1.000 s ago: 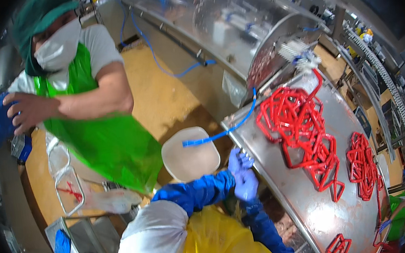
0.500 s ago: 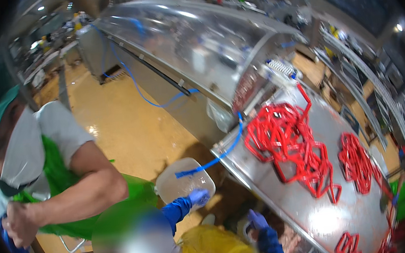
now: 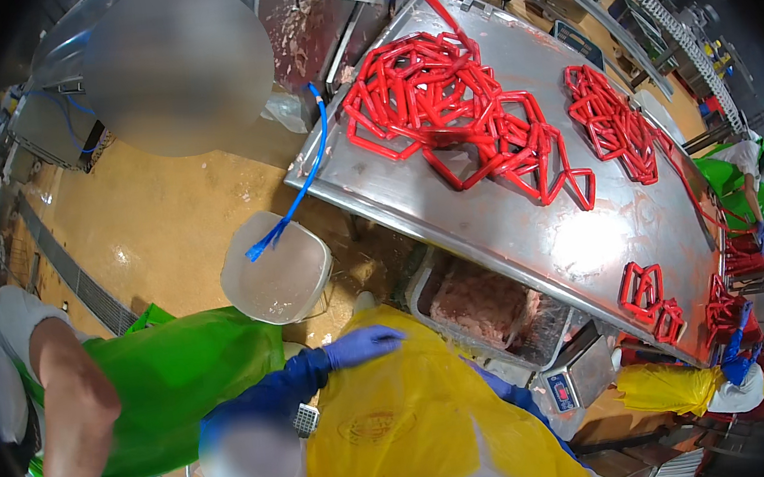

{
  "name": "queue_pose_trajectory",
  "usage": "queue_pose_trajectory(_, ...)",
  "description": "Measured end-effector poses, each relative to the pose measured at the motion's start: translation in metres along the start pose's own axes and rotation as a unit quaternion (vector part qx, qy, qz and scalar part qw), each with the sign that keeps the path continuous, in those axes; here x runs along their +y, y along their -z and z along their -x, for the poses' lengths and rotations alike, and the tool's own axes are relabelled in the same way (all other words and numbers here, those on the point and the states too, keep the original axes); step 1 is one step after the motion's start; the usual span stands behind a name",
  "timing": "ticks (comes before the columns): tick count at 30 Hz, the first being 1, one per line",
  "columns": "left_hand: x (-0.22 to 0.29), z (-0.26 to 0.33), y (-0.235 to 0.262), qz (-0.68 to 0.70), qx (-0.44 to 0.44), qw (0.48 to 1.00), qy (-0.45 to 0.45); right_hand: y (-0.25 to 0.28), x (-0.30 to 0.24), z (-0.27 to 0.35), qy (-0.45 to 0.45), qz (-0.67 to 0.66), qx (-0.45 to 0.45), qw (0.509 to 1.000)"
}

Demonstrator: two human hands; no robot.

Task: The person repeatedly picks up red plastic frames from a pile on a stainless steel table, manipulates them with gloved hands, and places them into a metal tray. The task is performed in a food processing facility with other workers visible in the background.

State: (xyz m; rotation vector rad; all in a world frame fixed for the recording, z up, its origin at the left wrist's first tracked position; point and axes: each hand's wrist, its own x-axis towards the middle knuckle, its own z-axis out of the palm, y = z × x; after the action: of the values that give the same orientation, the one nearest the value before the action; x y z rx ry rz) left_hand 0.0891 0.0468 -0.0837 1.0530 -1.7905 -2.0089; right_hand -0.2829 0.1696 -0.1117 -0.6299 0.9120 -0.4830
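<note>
My left hand (image 3: pixel 365 344), in a purple glove, lies against my yellow apron (image 3: pixel 438 419). Its fingers are stretched out to the right, and nothing is in them. At the apron's right edge my right hand (image 3: pixel 488 378), also gloved, shows only as a narrow strip; its fingers look straight, with no held thing visible. Just beyond it is a bin (image 3: pixel 556 346) of pale ground meat (image 3: pixel 482 302), partly under the steel table (image 3: pixel 397 204). Beside that bin stands a scale (image 3: pixel 578 376). Linked red sausages (image 3: pixel 471 108) lie heaped on the table, out of touch with my hands.
A white tub (image 3: pixel 281 296) stands on the floor ahead, with a blue cord (image 3: pixel 310 171) hanging from the table corner over it. To my left is a co-worker in a green apron (image 3: pixel 174 381). More sausage heaps (image 3: pixel 612 121) and other workers are at right.
My view has swung right and down, bringing the table, meat bin and scale more fully into sight. My left hand has gone from over the tub to my apron; my right hand is drawn to it.
</note>
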Motion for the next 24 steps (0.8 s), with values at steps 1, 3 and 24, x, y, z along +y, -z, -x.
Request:
queue_pose_trajectory(1,-0.019,-0.007,0.006,-0.061,0.056,0.995,0.059,0.032,0.029,-0.001,-0.045,0.152,0.060,0.986)
queue_pose_trajectory(3,-0.055,-0.017,0.021,-0.091,0.218,0.968,0.089,0.074,0.030,-0.003,-0.169,0.462,0.116,0.863)
queue_pose_trajectory(24,0.134,-0.020,-0.020,0.022,-0.218,0.952,-0.212,-0.068,-0.209,-0.068,0.116,0.341,-0.081,0.929)
